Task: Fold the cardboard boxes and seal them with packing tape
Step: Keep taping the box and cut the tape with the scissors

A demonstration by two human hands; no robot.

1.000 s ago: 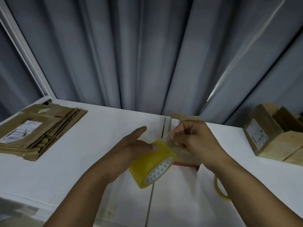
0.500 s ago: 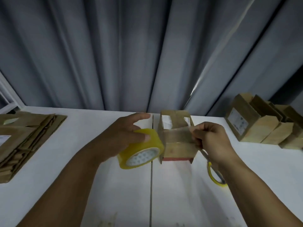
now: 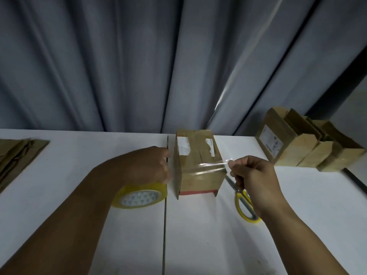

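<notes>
The cardboard box (image 3: 195, 167) stands folded just right of the table seam (image 3: 164, 225), a strip of packing tape (image 3: 210, 168) stretched across it, not yet pressed down or cut; I judge sealing half done. My left hand (image 3: 147, 165) grips the tape roll (image 3: 139, 197) on the seam's left; my right hand (image 3: 252, 175), farther right, pinches the strip's free end.

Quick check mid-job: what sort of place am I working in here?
Probably a small packing station: a white table in front of a grey curtain, a pile of flat cartons at the left, folded boxes at the right, and a tape roll and scissors beside the box being sealed.
</notes>
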